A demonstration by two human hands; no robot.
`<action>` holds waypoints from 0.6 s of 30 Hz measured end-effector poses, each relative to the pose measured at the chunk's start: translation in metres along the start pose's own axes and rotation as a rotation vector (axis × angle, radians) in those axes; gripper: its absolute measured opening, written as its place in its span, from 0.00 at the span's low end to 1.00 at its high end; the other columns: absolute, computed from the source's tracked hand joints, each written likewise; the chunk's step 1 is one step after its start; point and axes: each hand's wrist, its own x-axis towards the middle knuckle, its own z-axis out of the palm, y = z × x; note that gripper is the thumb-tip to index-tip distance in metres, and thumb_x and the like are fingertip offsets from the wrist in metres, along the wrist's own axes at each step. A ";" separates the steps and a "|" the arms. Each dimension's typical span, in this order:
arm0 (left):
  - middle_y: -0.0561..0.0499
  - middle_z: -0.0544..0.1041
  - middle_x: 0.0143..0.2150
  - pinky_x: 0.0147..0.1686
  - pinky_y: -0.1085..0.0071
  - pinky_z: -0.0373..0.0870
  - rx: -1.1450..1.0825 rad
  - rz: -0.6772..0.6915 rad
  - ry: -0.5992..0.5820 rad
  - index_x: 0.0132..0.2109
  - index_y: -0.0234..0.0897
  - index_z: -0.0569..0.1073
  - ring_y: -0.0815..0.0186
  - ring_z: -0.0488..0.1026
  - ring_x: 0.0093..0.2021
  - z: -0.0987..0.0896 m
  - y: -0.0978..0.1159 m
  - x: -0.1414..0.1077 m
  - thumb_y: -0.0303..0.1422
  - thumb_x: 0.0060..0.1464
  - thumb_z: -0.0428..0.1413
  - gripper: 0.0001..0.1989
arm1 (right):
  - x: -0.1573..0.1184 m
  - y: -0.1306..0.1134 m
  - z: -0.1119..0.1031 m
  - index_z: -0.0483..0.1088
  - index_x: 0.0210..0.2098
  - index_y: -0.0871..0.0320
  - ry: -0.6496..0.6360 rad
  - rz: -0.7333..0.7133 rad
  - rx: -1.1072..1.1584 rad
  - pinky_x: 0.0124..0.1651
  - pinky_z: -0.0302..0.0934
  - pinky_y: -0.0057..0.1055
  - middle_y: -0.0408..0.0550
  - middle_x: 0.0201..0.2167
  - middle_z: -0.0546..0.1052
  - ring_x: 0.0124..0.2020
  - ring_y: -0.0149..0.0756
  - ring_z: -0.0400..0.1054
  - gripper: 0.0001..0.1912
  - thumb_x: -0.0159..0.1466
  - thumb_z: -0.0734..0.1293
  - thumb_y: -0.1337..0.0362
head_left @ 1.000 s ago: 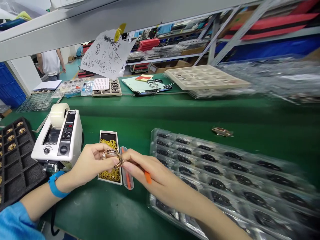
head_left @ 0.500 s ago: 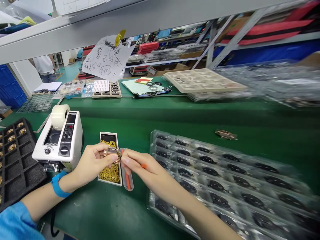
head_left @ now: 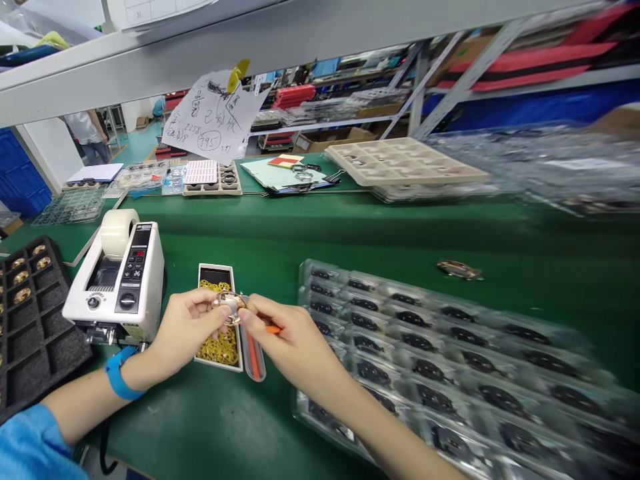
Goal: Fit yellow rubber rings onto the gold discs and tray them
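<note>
My left hand (head_left: 186, 328), with a blue band at the wrist, pinches a rose-gold watch case (head_left: 230, 303) between thumb and fingers. From the other side, the thumb and index finger of my right hand (head_left: 280, 333) close on the case's right edge. Out of my right hand's curled fingers sticks a short piece of an orange tool (head_left: 273, 329); the rest is hidden. Below the case stands a white box (head_left: 199, 360) of yellow rings (head_left: 220, 348). A clear oblong holder with an orange strip (head_left: 254, 357) lies beside the box, partly covered by my right hand.
A tape dispenser (head_left: 143, 267) and a black compartment tray (head_left: 55, 320) with gold parts stand left. Clear trays (head_left: 305, 273) with dark oval parts fill the right. Behind them lies a loose metal part (head_left: 459, 270). A beige tray (head_left: 400, 160) sits on the raised ledge.
The watch case has been turned, so more of its pale, shiny face shows. My right hand has shifted slightly, and the orange piece has moved left with it.
</note>
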 end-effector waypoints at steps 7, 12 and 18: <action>0.55 0.67 0.19 0.22 0.75 0.59 0.071 0.028 0.017 0.29 0.34 0.68 0.73 0.61 0.20 -0.004 0.000 0.002 0.40 0.49 0.61 0.14 | -0.002 -0.001 0.001 0.53 0.20 0.54 -0.020 0.118 0.078 0.15 0.47 0.25 0.37 0.14 0.58 0.13 0.28 0.55 0.20 0.62 0.59 0.51; 0.52 0.68 0.26 0.26 0.72 0.64 0.410 0.353 0.132 0.32 0.34 0.72 0.69 0.66 0.25 -0.007 -0.008 -0.001 0.32 0.56 0.52 0.08 | -0.005 -0.008 0.001 0.57 0.21 0.54 -0.019 0.302 0.297 0.16 0.49 0.26 0.36 0.13 0.57 0.12 0.27 0.52 0.25 0.58 0.62 0.40; 0.40 0.76 0.33 0.35 0.64 0.72 0.981 0.655 0.064 0.48 0.32 0.77 0.60 0.73 0.33 -0.011 -0.025 -0.003 0.30 0.62 0.45 0.17 | -0.006 -0.015 0.005 0.62 0.22 0.57 -0.097 0.406 0.694 0.20 0.41 0.24 0.33 0.13 0.51 0.17 0.23 0.40 0.27 0.54 0.68 0.39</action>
